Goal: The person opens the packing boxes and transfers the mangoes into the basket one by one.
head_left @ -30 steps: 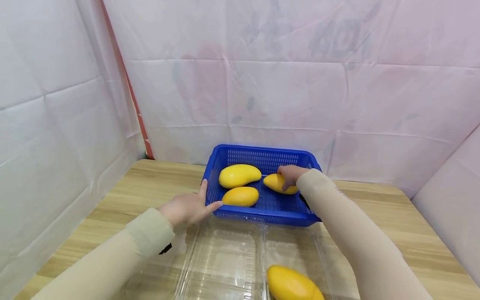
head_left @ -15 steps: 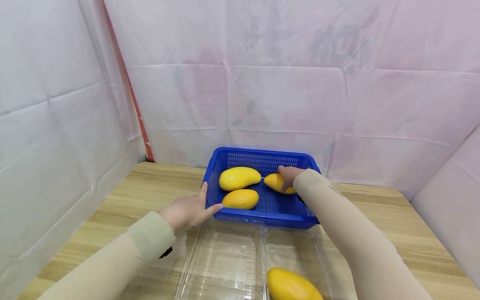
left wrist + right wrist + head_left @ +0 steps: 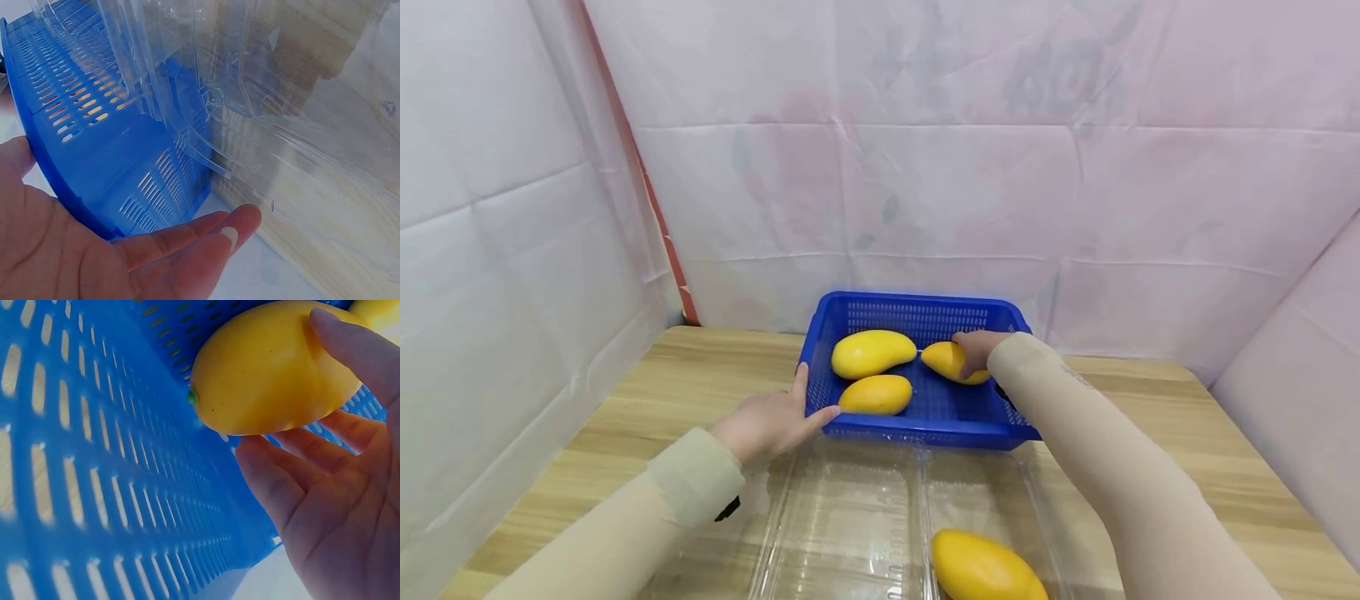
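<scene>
A blue perforated basket (image 3: 925, 425) holds several yellow mangoes. At its right end my right hand (image 3: 983, 350) grips one mango (image 3: 942, 360); the right wrist view shows the thumb on one side of that mango (image 3: 262, 369) and fingertips against the other, with a small green stem end facing the basket wall. A long mango (image 3: 868, 353) lies at the back left of the basket, and a rounder mango (image 3: 876, 394) sits in front of it. My left hand (image 3: 767, 425) rests at the basket's front left corner, thumb and index finger extended along the rim.
In front of the basket stands a clear plastic container (image 3: 850, 533) with a ridge down its middle. Another mango (image 3: 985, 567) lies in its right part. The wooden table (image 3: 730, 358) is bounded by white sheeting (image 3: 955, 192) behind and at the sides.
The head view has shifted slightly. Both hands and the mangoes keep almost the same places, with my right hand still holding its mango inside the basket.
</scene>
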`<action>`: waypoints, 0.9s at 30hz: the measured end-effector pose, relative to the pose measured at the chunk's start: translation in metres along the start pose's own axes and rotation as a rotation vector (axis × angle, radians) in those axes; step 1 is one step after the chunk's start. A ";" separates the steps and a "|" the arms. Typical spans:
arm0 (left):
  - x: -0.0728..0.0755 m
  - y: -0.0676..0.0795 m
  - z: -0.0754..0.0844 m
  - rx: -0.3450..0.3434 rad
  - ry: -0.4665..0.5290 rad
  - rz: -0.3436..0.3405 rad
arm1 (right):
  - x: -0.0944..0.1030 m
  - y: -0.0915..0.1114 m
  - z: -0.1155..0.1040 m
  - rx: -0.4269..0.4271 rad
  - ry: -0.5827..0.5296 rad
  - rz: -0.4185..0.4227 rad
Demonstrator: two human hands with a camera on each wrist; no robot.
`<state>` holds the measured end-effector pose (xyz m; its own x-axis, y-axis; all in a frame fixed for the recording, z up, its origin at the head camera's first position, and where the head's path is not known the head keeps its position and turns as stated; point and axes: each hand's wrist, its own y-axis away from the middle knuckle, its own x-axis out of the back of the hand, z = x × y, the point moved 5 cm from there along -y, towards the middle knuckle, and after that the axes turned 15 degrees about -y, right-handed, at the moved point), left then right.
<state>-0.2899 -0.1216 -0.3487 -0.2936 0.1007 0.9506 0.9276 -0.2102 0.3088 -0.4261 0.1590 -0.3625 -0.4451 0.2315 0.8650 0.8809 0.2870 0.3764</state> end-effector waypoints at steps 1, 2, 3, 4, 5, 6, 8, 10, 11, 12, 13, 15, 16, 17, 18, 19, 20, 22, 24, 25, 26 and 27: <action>0.000 0.000 0.001 -0.005 0.002 0.003 | 0.001 0.002 0.000 -0.005 -0.002 -0.002; 0.000 0.000 0.001 -0.009 0.004 0.004 | 0.001 0.004 0.000 -0.012 -0.003 -0.002; 0.000 0.000 0.002 -0.012 0.007 0.005 | 0.002 0.007 0.000 -0.019 -0.012 0.000; -0.001 -0.001 0.002 -0.014 0.009 0.007 | 0.003 0.009 -0.001 -0.015 -0.012 0.002; -0.001 -0.001 0.003 -0.015 0.010 0.007 | 0.004 0.011 -0.002 -0.011 -0.017 0.004; -0.001 -0.001 0.003 -0.014 0.011 0.006 | 0.004 0.013 -0.003 -0.007 -0.024 0.003; -0.001 0.000 0.003 -0.009 0.012 0.004 | 0.005 0.016 -0.004 0.006 -0.029 -0.003; -0.001 0.000 0.003 -0.009 0.019 0.005 | 0.006 0.017 -0.005 0.024 -0.021 -0.010; -0.001 -0.001 0.003 -0.009 0.019 0.008 | 0.007 0.018 -0.005 0.030 -0.017 -0.012; 0.000 -0.001 0.003 -0.010 0.017 0.011 | 0.007 0.018 -0.006 0.035 -0.010 -0.013; 0.000 0.000 0.002 -0.008 0.012 0.011 | 0.008 0.019 -0.007 0.038 -0.004 -0.018; 0.000 0.000 0.001 -0.003 0.002 0.010 | 0.008 0.020 -0.010 0.058 0.006 -0.030; 0.000 0.000 0.001 0.002 -0.001 0.007 | 0.009 0.021 -0.012 0.065 0.009 -0.035; 0.000 0.001 0.000 0.006 -0.006 0.005 | 0.010 0.022 -0.013 0.070 0.007 -0.042; 0.000 0.001 0.000 0.008 -0.010 0.003 | 0.011 0.024 -0.014 0.069 0.002 -0.048; 0.000 0.002 0.000 0.008 -0.011 0.001 | 0.013 0.025 -0.015 0.064 -0.004 -0.052; 0.000 0.002 0.000 0.006 -0.011 0.002 | 0.015 0.027 -0.016 0.064 -0.004 -0.051; 0.000 0.002 0.001 0.000 -0.010 0.006 | 0.018 0.032 -0.017 0.054 -0.002 -0.046; 0.001 0.003 0.001 -0.003 -0.014 0.012 | 0.022 0.037 -0.018 0.048 0.005 -0.040; 0.001 0.003 0.001 -0.001 -0.013 0.014 | 0.023 0.038 -0.020 0.049 0.008 -0.037; 0.001 0.003 0.001 0.002 -0.016 0.015 | 0.024 0.040 -0.021 0.057 0.013 -0.037; 0.001 0.003 0.000 0.003 -0.015 0.015 | 0.024 0.042 -0.022 0.057 0.012 -0.041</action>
<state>-0.2873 -0.1219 -0.3466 -0.2760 0.1117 0.9546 0.9326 -0.2090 0.2941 -0.3964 0.1560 -0.3184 -0.4783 0.2074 0.8533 0.8511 0.3490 0.3923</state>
